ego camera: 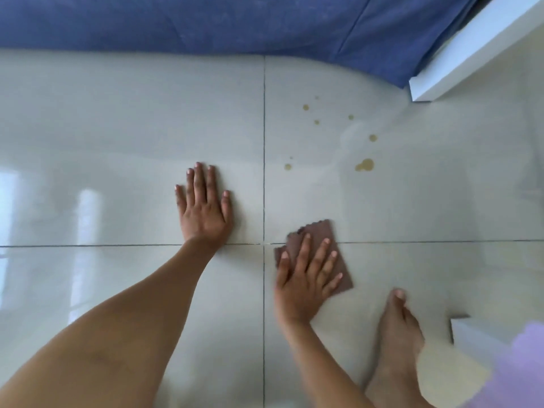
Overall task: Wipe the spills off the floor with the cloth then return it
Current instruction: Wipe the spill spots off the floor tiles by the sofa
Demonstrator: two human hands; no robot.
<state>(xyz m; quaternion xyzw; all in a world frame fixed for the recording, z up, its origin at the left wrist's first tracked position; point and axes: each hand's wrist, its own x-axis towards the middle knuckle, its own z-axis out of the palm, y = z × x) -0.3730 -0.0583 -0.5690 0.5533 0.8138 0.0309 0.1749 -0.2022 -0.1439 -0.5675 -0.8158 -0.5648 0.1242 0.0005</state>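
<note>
Two bare hands lie flat on the pale tiled floor (117,142) in the head view. Just below the middle of the frame, the right hand (306,278) rests palm down on the brown cloth (319,235), fingers spread and pressing rather than pinching; the cloth sticks out past the fingertips toward the upper right and beside the little finger, with a corner showing left of the thumb. It sits across the meeting of the tile seams. Left of centre, the left hand (204,206) is planted flat with its fingers stretched out, holding nothing, well apart from the cloth. Yellowish-brown spills (365,165) dot the tile up and to the right of the cloth, not touching it. Blue fabric (206,22) fills the top edge. At lower right stands a bare foot (399,334).
</note>
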